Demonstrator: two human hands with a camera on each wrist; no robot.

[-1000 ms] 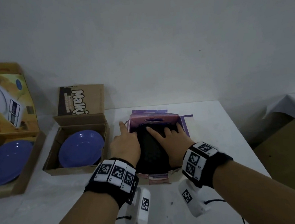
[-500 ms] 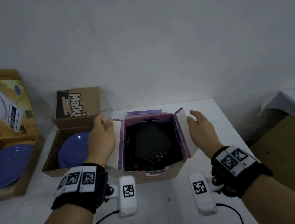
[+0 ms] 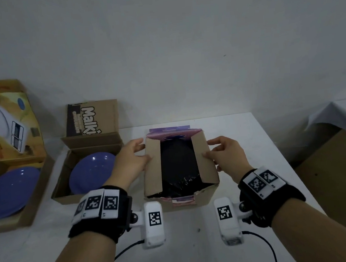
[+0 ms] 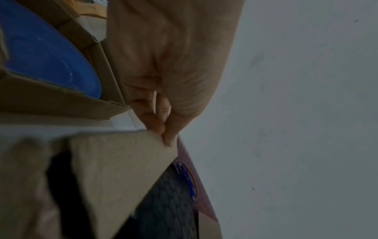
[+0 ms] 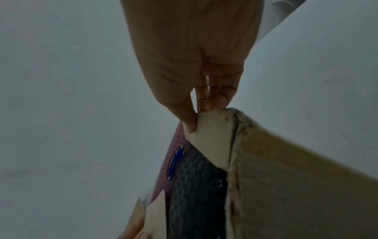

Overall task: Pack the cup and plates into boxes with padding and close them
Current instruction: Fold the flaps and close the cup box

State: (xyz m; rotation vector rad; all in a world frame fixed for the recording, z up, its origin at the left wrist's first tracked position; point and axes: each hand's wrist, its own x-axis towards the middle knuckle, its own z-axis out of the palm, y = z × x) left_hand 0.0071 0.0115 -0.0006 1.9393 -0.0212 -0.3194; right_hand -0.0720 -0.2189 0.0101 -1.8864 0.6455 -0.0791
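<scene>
A cardboard box (image 3: 207, 196) with a purple lining stands at the table's middle, filled with black bubble-wrap padding (image 3: 179, 163). No cup shows. My left hand (image 3: 145, 152) pinches the box's left flap (image 3: 153, 166), which leans inward over the padding. My right hand (image 3: 209, 148) pinches the right flap (image 3: 204, 163), folded in the same way. The left wrist view shows thumb and fingers (image 4: 161, 127) meeting on the flap's corner (image 4: 114, 169). In the right wrist view my thumb (image 5: 188, 119) lies on the flap (image 5: 210, 142) above the padding (image 5: 194, 186).
Left of the middle box, an open brown box (image 3: 67, 181) holds a blue plate (image 3: 92, 171). At the far left a larger open box (image 3: 34, 205) holds another blue plate (image 3: 10, 191). A white cloth (image 3: 338, 114) and a brown surface (image 3: 334, 169) lie past the table's right edge.
Both hands left the padding, moved out to the side flaps, took hold of them and folded them inward over the box.
</scene>
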